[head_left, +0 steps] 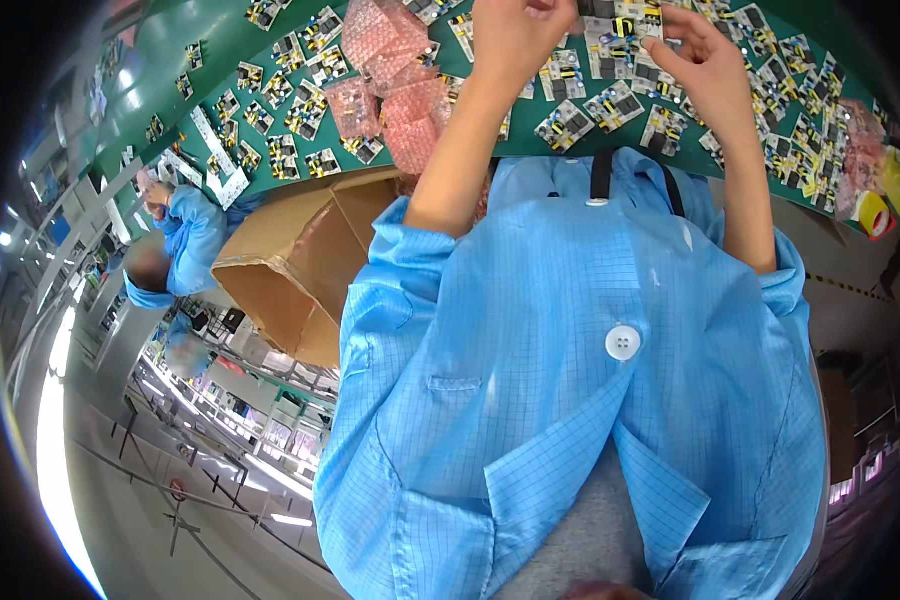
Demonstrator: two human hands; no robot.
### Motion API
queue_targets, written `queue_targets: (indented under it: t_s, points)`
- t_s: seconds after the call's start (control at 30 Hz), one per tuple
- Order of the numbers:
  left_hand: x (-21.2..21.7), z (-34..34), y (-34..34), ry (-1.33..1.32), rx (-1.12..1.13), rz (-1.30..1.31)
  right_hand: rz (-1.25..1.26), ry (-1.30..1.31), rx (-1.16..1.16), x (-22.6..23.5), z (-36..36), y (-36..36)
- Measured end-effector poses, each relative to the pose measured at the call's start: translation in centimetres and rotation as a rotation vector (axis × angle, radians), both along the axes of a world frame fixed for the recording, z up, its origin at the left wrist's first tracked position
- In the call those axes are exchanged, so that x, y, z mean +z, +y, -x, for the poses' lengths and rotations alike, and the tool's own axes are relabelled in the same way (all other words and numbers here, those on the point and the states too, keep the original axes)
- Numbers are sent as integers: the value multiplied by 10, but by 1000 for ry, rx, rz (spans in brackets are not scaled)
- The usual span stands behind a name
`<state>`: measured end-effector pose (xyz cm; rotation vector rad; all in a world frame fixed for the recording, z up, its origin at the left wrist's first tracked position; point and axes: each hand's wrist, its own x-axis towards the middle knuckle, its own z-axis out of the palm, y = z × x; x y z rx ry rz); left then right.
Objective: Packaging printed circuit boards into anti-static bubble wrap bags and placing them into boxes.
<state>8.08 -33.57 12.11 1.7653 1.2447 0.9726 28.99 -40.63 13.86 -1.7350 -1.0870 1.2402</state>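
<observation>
At the top edge of the head view, my right hand [708,70] grips the right side of a circuit board [610,42] between thumb and fingers. The board carries black and yellow parts, and its far side is cut off by the frame. Left of it, my left hand [520,40] has its fingers curled closed near the board's edge. What they pinch, if anything, cannot be made out. Several similar circuit boards [615,107] lie on the green table [260,178] beneath and around both hands.
Pink bubble wrap [385,42] is heaped left of my left forearm. An open cardboard box [305,255] stands below the table edge. At the far right is a yellow roll [875,214], apparently tape, beside more pink wrap. A co-worker in blue [192,235] sits at the left.
</observation>
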Motion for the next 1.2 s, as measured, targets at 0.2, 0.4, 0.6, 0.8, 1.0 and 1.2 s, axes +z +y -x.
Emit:
queue_targets:
  t_s: [0.2,0.4,0.6,0.8,1.0,1.2]
  points:
    - [9,-3,-34,3,-112,-174,90,251,-5,4,-21,-14]
    - [19,-9,-52,202,-143,-446,-80,144,31,-22,-36,-36]
    - [22,-12,-79,103,-12,-21,-158,-76,229,-2,-24,-52]
    - [14,-22,-95,173,35,-324,-20,-70,229,-2,-17,-57]
    - [25,-21,-101,232,86,-417,12,171,163,1,-3,-59]
    - [31,-22,-119,327,203,-361,116,400,96,7,8,-63]
